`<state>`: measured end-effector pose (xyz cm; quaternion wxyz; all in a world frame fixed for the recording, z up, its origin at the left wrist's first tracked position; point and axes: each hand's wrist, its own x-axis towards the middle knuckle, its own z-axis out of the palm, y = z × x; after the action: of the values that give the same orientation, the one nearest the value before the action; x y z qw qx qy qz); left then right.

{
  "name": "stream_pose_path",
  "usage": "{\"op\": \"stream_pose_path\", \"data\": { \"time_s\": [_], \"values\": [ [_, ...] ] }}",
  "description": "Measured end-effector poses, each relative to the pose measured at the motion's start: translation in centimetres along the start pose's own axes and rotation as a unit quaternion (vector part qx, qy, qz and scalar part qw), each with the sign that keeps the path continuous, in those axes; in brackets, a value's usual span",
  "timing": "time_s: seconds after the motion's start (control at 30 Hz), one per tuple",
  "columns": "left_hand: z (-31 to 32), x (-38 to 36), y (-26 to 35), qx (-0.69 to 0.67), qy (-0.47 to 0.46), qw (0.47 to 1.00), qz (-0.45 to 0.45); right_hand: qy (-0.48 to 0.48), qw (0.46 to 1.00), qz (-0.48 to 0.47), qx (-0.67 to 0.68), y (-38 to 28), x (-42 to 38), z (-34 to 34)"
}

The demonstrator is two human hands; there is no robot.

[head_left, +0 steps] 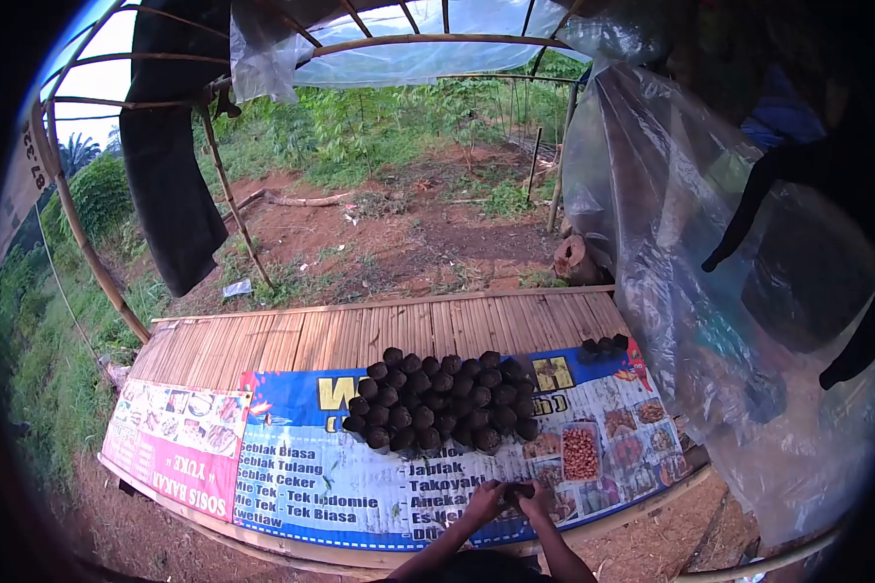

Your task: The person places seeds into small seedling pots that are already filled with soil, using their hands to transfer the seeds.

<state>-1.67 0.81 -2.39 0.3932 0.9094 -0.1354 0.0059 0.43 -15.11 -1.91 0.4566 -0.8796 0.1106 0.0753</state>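
Near the front edge of the banner, my left hand (487, 500) and my right hand (534, 502) are close together, fingers closed around a small dark pot (517, 492) between them. Its details are partly hidden by the fingers. Beyond my hands stands a tight cluster of several dark, soil-filled pots (441, 400). To the right of the cluster lies a clear tray of reddish-brown seeds (580, 453). A few more dark pots (605, 344) sit at the far right of the banner.
The printed banner (311, 476) covers a bamboo-slat table (389, 332). Clear plastic sheeting (651, 223) hangs on the right, dark cloth (170, 185) at the left. Bamboo poles frame the shelter. Red soil and green plants lie beyond.
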Motion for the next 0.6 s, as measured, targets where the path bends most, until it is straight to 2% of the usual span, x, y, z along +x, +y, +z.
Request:
{"op": "stream_pose_path", "data": {
  "time_s": [0.07,0.2,0.27,0.33,0.4,0.47,0.53,0.6],
  "values": [
    [-0.1,-0.1,0.2,-0.009,-0.001,1.000,0.002,-0.005,0.999,-0.005,-0.033,-0.9,-0.5,-0.6],
    [-0.2,-0.2,0.1,0.013,0.009,1.000,0.020,0.005,0.999,-0.046,-0.002,0.7,-0.1,-0.3],
    [-0.3,-0.1,0.1,0.017,0.002,1.000,0.011,-0.003,0.999,-0.037,0.001,0.8,-0.1,-0.5],
    [0.3,-0.3,-0.4,0.012,0.006,1.000,0.017,-0.039,0.991,0.024,0.122,1.1,0.1,-0.2],
    [0.2,0.0,-0.4,0.016,0.011,1.000,0.013,-0.039,0.994,0.030,0.102,1.1,0.0,-0.3],
    [-0.4,0.0,0.3,0.016,0.007,1.000,0.011,-0.016,0.999,-0.016,0.045,0.3,-0.5,-0.8],
    [-0.9,0.0,0.7,0.007,-0.035,0.999,-0.024,-0.022,0.999,-0.012,0.047,0.6,-0.1,-0.6],
    [-1.2,0.0,1.0,0.015,-0.034,0.999,-0.020,-0.027,0.998,-0.007,0.052,0.5,-0.2,-0.5]
  ]
}}
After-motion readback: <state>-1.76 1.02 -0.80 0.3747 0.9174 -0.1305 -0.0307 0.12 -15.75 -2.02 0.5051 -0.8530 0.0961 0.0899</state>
